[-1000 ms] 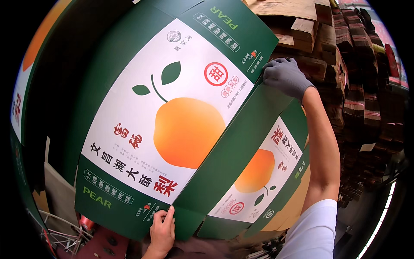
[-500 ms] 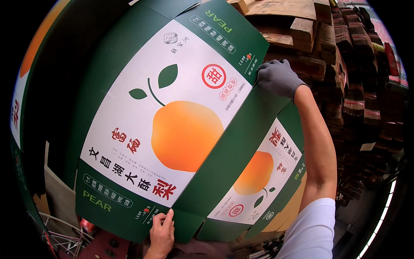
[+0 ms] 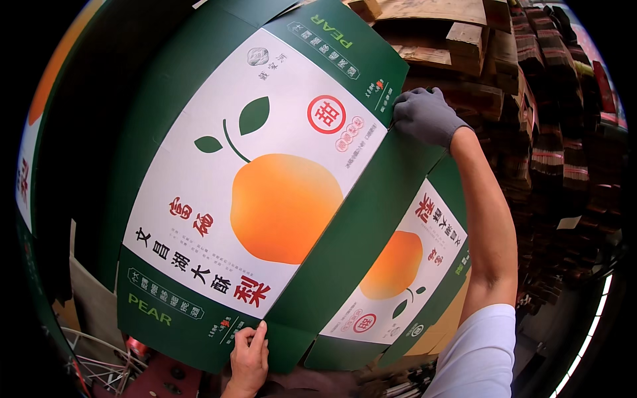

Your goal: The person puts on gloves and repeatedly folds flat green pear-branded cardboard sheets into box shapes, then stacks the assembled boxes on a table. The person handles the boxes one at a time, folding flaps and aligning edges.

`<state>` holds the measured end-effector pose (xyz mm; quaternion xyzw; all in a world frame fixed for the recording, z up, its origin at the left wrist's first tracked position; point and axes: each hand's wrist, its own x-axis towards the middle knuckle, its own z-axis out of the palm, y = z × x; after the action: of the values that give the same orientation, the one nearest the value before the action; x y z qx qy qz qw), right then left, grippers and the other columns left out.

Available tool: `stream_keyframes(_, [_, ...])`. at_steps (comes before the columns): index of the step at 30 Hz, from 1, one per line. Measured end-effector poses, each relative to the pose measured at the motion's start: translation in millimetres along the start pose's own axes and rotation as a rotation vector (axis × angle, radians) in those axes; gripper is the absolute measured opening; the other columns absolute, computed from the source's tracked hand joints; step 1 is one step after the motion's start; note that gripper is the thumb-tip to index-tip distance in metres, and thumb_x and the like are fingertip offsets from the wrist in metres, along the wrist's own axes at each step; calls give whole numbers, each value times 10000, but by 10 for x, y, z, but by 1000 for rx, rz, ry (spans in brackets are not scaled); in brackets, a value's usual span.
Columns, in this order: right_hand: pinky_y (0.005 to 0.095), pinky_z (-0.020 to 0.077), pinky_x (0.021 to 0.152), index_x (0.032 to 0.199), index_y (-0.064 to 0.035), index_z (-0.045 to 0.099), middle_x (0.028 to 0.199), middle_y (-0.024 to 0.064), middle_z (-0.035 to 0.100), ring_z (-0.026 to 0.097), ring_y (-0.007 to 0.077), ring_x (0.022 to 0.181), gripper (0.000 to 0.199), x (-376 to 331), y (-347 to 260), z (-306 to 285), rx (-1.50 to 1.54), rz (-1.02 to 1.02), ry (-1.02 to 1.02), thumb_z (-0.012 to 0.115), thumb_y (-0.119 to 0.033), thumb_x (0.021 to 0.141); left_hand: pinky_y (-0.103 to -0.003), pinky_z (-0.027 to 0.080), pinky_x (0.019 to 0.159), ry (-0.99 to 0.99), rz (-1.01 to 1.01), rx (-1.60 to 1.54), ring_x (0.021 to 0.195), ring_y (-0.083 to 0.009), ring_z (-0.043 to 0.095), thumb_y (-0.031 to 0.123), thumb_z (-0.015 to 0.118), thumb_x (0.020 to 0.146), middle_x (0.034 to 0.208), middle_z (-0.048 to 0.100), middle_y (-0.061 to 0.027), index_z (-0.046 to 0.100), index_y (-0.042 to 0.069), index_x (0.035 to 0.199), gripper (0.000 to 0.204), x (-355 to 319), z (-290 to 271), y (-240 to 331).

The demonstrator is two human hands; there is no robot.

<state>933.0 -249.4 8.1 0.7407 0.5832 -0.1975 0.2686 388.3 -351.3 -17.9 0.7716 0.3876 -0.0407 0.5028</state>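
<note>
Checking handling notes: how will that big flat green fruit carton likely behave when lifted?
The carton is probably light yet unwieldy: the gloved right hand and bare left hand hold opposite edges. It likely bends at its creases. The printed face may be slippery.

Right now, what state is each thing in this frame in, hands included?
Green fruit carton: unfolded, not yet a closed box, held up tilted, printed side facing the camera.
Left hand: bare, gripping the carton's lower edge.
Right hand: in a grey glove, arm stretched out, gripping the carton's upper far edge.
Stacked flat cardboard: piled behind the carton, untouched.
</note>
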Motion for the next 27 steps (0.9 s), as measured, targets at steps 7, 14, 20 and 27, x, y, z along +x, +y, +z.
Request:
stream_keyframes(7, [450, 443, 936, 988, -98, 702, 1124, 91, 655, 572, 313, 1101, 208, 150, 128, 69, 6, -146, 35, 606, -233, 861, -373, 536, 663, 69, 41, -26, 801, -272, 616, -34, 676, 825, 1025, 535, -123, 597, 70, 1317, 509, 39, 0, -78])
stream_keyframes(14, [344, 404, 1011, 1029, 0, 608, 1255, 130, 585, 515, 264, 1212, 163, 349, 703, 350, 215, -232, -11, 575, -98, 902, -340, 549, 652, 68, 4, -113, 794, -231, 622, -41, 641, 799, 1014, 551, -87, 617, 88, 1298, 516, -6, -14, -172])
stream_keyframes(20, [339, 403, 1005, 988, 12, 610, 1254, 133, 599, 532, 272, 1183, 154, 381, 439, 177, 332, -205, -152, 557, -102, 899, -327, 558, 656, 86, 32, -99, 836, -231, 622, -50, 609, 797, 1003, 554, -95, 617, 71, 1295, 513, -10, -22, -157])
stream_keyframes(27, [360, 430, 967, 978, 25, 638, 1216, 147, 630, 564, 276, 1109, 166, 301, 269, 78, 340, -248, -115, 578, -107, 899, -304, 512, 577, 177, 83, -89, 704, -192, 587, -37, 709, 788, 932, 556, -66, 662, 77, 1241, 470, 7, 52, -211])
